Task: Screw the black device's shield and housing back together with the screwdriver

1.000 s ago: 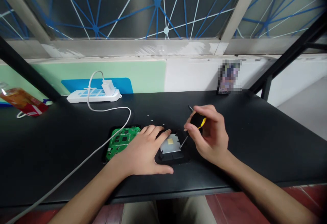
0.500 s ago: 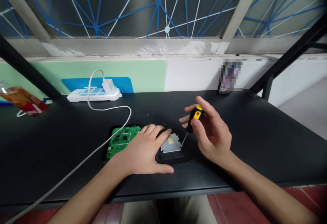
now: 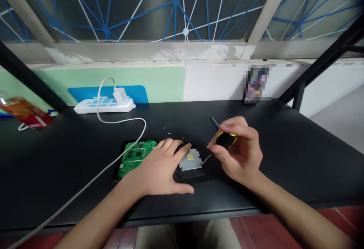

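Observation:
My left hand (image 3: 159, 169) lies flat with its fingers spread, reaching across the green circuit board (image 3: 136, 154) to the edge of a black plastic casing (image 3: 193, 174). A silver metal plate (image 3: 191, 164) with a small yellowish pad sits on that casing. My right hand (image 3: 241, 150) is closed around the black and yellow handle of a screwdriver (image 3: 226, 140). Its thin shaft slants down to the plate's lower right corner. Beyond my right fingers, a metal rod (image 3: 214, 122) shows; my hand hides its other end.
Several tiny pale pieces (image 3: 169, 133) lie behind the casing. A white cable (image 3: 122, 121) runs from a power strip (image 3: 105, 105) over the circuit board. A bottle (image 3: 25, 110) lies at far left. A blurred phone-like object (image 3: 254, 86) leans on the wall.
My right hand has changed its grip: the fingers are now curled round the screwdriver handle, which leans further right. The rod behind it has come into view. My left hand stays put.

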A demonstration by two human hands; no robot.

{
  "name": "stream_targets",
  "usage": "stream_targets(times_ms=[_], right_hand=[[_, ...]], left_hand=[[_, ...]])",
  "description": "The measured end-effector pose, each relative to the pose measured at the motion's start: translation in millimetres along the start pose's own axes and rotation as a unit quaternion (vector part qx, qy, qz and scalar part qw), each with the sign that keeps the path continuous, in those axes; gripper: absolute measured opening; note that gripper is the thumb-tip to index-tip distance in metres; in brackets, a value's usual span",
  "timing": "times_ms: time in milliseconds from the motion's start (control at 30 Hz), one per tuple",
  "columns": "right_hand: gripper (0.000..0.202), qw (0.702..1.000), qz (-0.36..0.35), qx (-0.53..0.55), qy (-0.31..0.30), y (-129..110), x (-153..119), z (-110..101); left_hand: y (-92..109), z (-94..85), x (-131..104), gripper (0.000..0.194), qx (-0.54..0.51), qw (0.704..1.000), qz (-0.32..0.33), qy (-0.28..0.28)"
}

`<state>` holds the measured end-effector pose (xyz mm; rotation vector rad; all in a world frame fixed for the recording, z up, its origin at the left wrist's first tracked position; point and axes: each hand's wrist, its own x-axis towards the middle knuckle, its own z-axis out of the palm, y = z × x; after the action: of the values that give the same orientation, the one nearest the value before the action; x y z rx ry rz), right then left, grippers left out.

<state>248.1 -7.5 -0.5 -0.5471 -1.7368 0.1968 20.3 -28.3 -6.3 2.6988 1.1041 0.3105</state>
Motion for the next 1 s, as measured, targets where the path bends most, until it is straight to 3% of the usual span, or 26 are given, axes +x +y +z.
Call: stream_targets(times_ms=[100, 200, 500, 633, 767, 1000], right_hand=[[0.04, 0.998, 0.041, 0.04, -0.02, -7, -3, 1], [0.046, 0.994, 0.077, 0.066, -0.029, -13, -3, 2], [0.058, 0.999, -0.035, -0.002, -0.01, 0, -2, 0], [0.04, 0.999, 0.003, 0.048, -0.015, -4, -4, 1], [0.048, 0.995, 0.061, 0.073, -0.031, -12, -6, 2], [0.056, 0.999, 0.016, 0.003, -0.031, -6, -2, 0]], left_hand=[[-1, 0.8, 0, 0.101, 0.003, 1.0, 0.002, 0.004], [-1, 0.7, 0, 0.1, -0.001, 1.0, 0.0, 0.005], [-1, 1.3, 0, 0.096, -0.018, 1.0, 0.006, 0.016], [-1, 1.6, 0, 0.097, -0.015, 1.0, 0.008, 0.015], [-1, 1.0, 0, 0.099, -0.005, 1.0, 0.005, 0.008], [-1, 1.1, 0, 0.096, -0.014, 1.0, 0.005, 0.014]])
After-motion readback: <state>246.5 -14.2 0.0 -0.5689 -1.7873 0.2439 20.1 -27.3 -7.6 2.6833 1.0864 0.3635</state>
